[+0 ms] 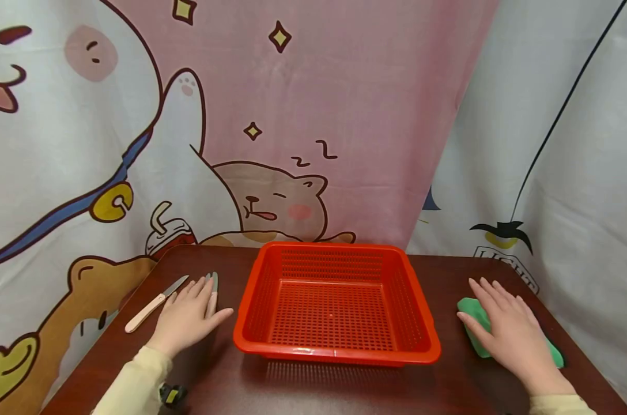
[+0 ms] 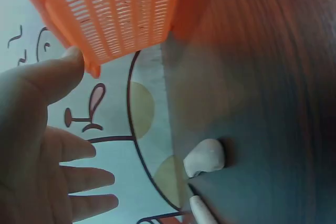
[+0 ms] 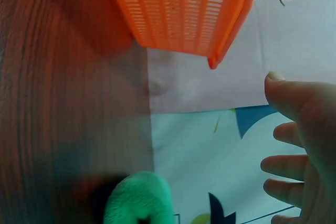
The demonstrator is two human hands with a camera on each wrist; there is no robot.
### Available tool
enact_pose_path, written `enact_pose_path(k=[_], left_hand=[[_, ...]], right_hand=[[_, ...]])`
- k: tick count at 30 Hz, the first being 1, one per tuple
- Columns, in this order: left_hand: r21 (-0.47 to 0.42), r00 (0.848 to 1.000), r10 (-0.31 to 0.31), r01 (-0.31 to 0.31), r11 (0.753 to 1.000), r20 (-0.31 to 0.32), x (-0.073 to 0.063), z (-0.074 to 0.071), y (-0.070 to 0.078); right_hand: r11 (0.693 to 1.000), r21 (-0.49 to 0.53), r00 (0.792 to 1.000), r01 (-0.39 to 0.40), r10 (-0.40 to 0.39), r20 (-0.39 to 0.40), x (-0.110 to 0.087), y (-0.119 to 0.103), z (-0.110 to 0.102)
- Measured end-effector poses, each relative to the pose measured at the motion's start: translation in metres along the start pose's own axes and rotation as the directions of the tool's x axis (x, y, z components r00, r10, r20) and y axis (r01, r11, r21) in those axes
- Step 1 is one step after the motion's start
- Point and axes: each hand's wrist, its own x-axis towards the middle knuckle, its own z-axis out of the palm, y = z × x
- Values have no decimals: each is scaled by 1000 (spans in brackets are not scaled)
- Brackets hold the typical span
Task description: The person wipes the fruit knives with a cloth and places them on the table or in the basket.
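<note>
My left hand (image 1: 191, 317) hovers over the left part of the table, palm down with fingers straight, holding nothing. Left of it lies a knife (image 1: 146, 314) with a pale handle. Another knife (image 1: 213, 297) is partly covered by that hand; two pale handle ends show in the left wrist view, one being a rounded handle (image 2: 206, 157). On the right, my right hand (image 1: 510, 328) is held with fingers extended above a folded green cloth (image 1: 474, 314), hiding its middle. In the right wrist view a gap separates the hand from the fuzzy green cloth (image 3: 139, 200).
A red plastic basket (image 1: 336, 351) with perforated walls stands mid-table between the hands, nothing inside it. The dark brown table (image 1: 215, 380) meets a cartoon-printed curtain (image 1: 376, 115) at the back and sides. A small black-and-yellow object (image 1: 172, 395) is by the left sleeve.
</note>
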Motion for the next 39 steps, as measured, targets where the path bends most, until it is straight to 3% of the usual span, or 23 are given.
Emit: enact_pose_path(k=[5, 10, 20, 24, 29, 39], left_hand=[[-17, 1000, -25, 24, 1000, -17, 9, 11, -4], [-77, 989, -135, 140, 987, 68, 18, 19, -9], [-148, 952, -235, 265, 953, 197, 31, 34, -18], [-117, 943, -254, 283, 952, 214, 35, 37, -25], [-145, 933, -276, 313, 939, 231, 39, 41, -32], [-162, 941, -247, 288, 944, 231, 40, 42, -31]], right_hand=[[1000, 3, 1000, -29, 29, 6, 1, 6, 3], [998, -4, 998, -58, 58, 29, 2, 13, 7], [996, -21, 996, -84, 85, 40, -2, 23, 12], [997, -26, 997, -68, 69, 24, -3, 27, 16], [997, -47, 998, -56, 58, 34, -3, 33, 18], [994, -75, 975, -80, 94, 202, 2, 49, 14]])
